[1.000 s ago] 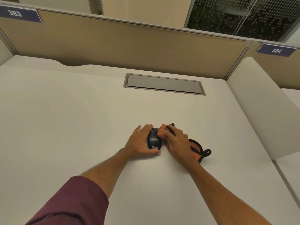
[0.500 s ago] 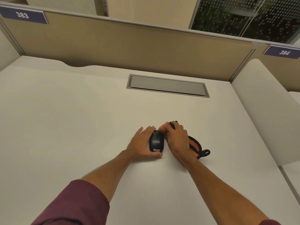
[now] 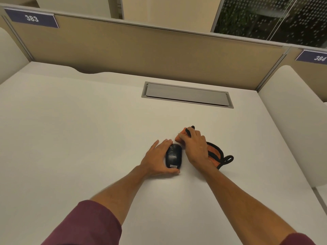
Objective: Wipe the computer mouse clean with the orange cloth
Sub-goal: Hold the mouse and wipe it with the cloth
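Observation:
A black computer mouse [image 3: 173, 156] lies on the white desk [image 3: 88, 138], its label end towards me. My left hand [image 3: 157, 160] cups its left side, thumb at the near end, fingers along the far end. Just right of the mouse, my right hand [image 3: 195, 147] presses on an orange cloth [image 3: 215, 152] with black edging and a black loop. A bunched part of the cloth [image 3: 180, 137] sticks out under my fingertips, beside the mouse's far right corner. Most of the cloth is hidden under the hand.
A grey cable hatch [image 3: 187, 94] is set into the desk further back. A beige partition [image 3: 141, 50] bearing signs 383 and 384 closes the back, and a white side panel [image 3: 292, 121] stands at the right.
My right hand with the cloth has slid off the mouse's top towards the far right, uncovering the mouse. My left hand keeps its hold on the mouse.

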The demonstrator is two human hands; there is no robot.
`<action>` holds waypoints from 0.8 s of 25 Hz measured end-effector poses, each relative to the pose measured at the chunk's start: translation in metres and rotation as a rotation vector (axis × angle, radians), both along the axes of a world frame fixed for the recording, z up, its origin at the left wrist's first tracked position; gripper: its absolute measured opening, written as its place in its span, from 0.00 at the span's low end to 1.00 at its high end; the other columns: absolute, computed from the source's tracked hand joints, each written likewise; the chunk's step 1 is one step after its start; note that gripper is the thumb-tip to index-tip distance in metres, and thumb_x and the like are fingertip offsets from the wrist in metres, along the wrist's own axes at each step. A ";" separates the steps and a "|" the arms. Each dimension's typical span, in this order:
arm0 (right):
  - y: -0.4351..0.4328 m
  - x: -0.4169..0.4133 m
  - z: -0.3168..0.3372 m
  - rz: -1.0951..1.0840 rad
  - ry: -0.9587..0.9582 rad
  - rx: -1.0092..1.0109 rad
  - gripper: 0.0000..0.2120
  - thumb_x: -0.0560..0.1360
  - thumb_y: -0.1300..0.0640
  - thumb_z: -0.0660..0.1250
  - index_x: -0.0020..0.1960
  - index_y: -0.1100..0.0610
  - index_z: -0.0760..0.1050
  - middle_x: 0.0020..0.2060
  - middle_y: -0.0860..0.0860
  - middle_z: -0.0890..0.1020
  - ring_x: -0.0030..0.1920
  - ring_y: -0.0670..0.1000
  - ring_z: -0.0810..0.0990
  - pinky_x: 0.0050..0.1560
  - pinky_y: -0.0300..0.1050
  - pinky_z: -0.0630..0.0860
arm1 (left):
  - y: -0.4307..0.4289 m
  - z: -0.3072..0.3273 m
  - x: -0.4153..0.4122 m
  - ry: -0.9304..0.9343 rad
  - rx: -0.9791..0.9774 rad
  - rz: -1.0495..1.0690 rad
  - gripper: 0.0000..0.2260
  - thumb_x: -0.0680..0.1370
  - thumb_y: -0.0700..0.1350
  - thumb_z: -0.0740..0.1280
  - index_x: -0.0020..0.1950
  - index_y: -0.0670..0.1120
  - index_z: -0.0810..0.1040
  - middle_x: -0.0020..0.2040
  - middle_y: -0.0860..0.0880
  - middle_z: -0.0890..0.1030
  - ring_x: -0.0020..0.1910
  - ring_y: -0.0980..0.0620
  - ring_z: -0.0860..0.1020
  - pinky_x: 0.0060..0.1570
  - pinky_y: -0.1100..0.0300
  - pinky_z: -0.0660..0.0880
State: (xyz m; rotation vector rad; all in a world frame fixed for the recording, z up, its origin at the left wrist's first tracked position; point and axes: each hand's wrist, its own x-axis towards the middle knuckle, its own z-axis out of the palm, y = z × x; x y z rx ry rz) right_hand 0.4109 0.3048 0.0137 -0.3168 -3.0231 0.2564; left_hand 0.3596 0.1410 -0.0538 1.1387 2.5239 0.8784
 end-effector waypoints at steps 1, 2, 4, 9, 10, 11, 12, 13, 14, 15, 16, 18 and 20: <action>-0.001 0.001 0.000 0.019 0.046 -0.058 0.16 0.78 0.59 0.61 0.65 0.51 0.73 0.66 0.55 0.69 0.65 0.58 0.66 0.63 0.55 0.66 | 0.000 0.001 0.000 -0.002 0.005 -0.001 0.51 0.63 0.75 0.67 0.78 0.51 0.56 0.77 0.54 0.62 0.77 0.56 0.56 0.78 0.52 0.47; -0.003 0.004 0.000 0.047 0.058 -0.101 0.17 0.78 0.60 0.60 0.66 0.52 0.72 0.67 0.55 0.69 0.65 0.58 0.66 0.64 0.56 0.67 | 0.000 0.001 -0.001 -0.007 0.012 -0.002 0.50 0.63 0.75 0.67 0.77 0.52 0.56 0.77 0.55 0.63 0.77 0.56 0.57 0.78 0.51 0.47; -0.007 0.009 -0.002 0.047 0.021 -0.092 0.18 0.78 0.58 0.62 0.67 0.53 0.71 0.70 0.56 0.67 0.67 0.59 0.65 0.66 0.57 0.66 | 0.001 0.001 -0.001 -0.015 0.022 -0.006 0.49 0.62 0.75 0.67 0.76 0.54 0.57 0.76 0.56 0.65 0.77 0.56 0.58 0.77 0.50 0.49; -0.002 0.003 -0.001 0.048 -0.052 0.086 0.17 0.79 0.52 0.62 0.67 0.49 0.69 0.73 0.55 0.62 0.69 0.57 0.63 0.67 0.50 0.63 | 0.001 0.002 0.000 0.000 -0.002 0.003 0.51 0.63 0.74 0.69 0.77 0.50 0.57 0.77 0.54 0.63 0.77 0.56 0.56 0.78 0.53 0.46; -0.002 0.004 0.001 0.017 -0.024 0.034 0.17 0.79 0.52 0.62 0.67 0.49 0.69 0.73 0.55 0.63 0.69 0.57 0.63 0.67 0.50 0.63 | 0.000 0.002 0.000 -0.004 -0.004 0.005 0.51 0.63 0.74 0.68 0.78 0.50 0.56 0.77 0.54 0.63 0.77 0.56 0.56 0.78 0.52 0.47; -0.003 0.006 0.001 -0.017 0.005 -0.031 0.17 0.79 0.53 0.62 0.67 0.49 0.69 0.73 0.55 0.63 0.69 0.57 0.63 0.67 0.51 0.64 | 0.000 0.002 0.000 -0.008 0.000 0.005 0.51 0.63 0.74 0.68 0.78 0.51 0.56 0.77 0.54 0.63 0.77 0.56 0.57 0.78 0.52 0.47; -0.005 0.009 0.000 -0.022 0.035 -0.073 0.17 0.79 0.53 0.62 0.67 0.50 0.69 0.73 0.55 0.63 0.69 0.57 0.63 0.67 0.52 0.64 | 0.000 0.002 0.000 -0.013 0.008 0.005 0.50 0.63 0.74 0.68 0.77 0.51 0.56 0.77 0.54 0.64 0.77 0.56 0.57 0.78 0.52 0.47; -0.009 0.014 -0.002 0.004 0.044 -0.051 0.18 0.78 0.53 0.63 0.68 0.50 0.69 0.73 0.55 0.62 0.69 0.58 0.63 0.68 0.52 0.64 | 0.000 0.002 0.000 -0.017 0.013 0.003 0.50 0.63 0.74 0.68 0.77 0.52 0.56 0.76 0.55 0.64 0.77 0.56 0.57 0.78 0.52 0.47; -0.011 0.017 -0.006 0.038 0.031 0.010 0.19 0.78 0.53 0.63 0.69 0.49 0.68 0.74 0.54 0.62 0.70 0.58 0.63 0.68 0.52 0.63 | 0.000 0.002 0.000 -0.019 0.015 0.000 0.49 0.63 0.74 0.68 0.77 0.53 0.56 0.76 0.55 0.64 0.77 0.56 0.57 0.78 0.52 0.48; -0.009 0.017 -0.009 0.055 0.006 0.060 0.19 0.78 0.53 0.63 0.69 0.48 0.67 0.74 0.54 0.61 0.70 0.58 0.62 0.68 0.52 0.63 | 0.000 0.002 0.000 -0.018 0.014 -0.001 0.49 0.63 0.74 0.69 0.77 0.53 0.57 0.76 0.55 0.64 0.77 0.56 0.58 0.78 0.52 0.47; -0.006 0.015 -0.011 0.055 -0.018 0.088 0.19 0.78 0.52 0.63 0.69 0.47 0.67 0.74 0.54 0.61 0.70 0.57 0.62 0.67 0.52 0.63 | 0.001 0.001 0.000 -0.013 0.011 -0.001 0.49 0.63 0.74 0.69 0.77 0.53 0.57 0.76 0.54 0.64 0.77 0.56 0.57 0.78 0.53 0.47; -0.002 0.010 -0.012 0.030 -0.060 0.104 0.18 0.78 0.54 0.62 0.67 0.47 0.67 0.73 0.54 0.61 0.69 0.57 0.63 0.66 0.51 0.64 | 0.000 0.002 0.001 0.002 0.000 0.001 0.50 0.63 0.73 0.69 0.77 0.50 0.57 0.77 0.53 0.63 0.77 0.55 0.57 0.77 0.54 0.45; 0.000 0.009 -0.011 -0.019 -0.043 0.079 0.15 0.79 0.55 0.61 0.65 0.47 0.69 0.71 0.53 0.63 0.67 0.56 0.64 0.65 0.50 0.65 | 0.000 0.002 0.001 0.010 -0.003 0.003 0.51 0.64 0.73 0.69 0.78 0.49 0.57 0.77 0.53 0.63 0.77 0.55 0.56 0.77 0.55 0.44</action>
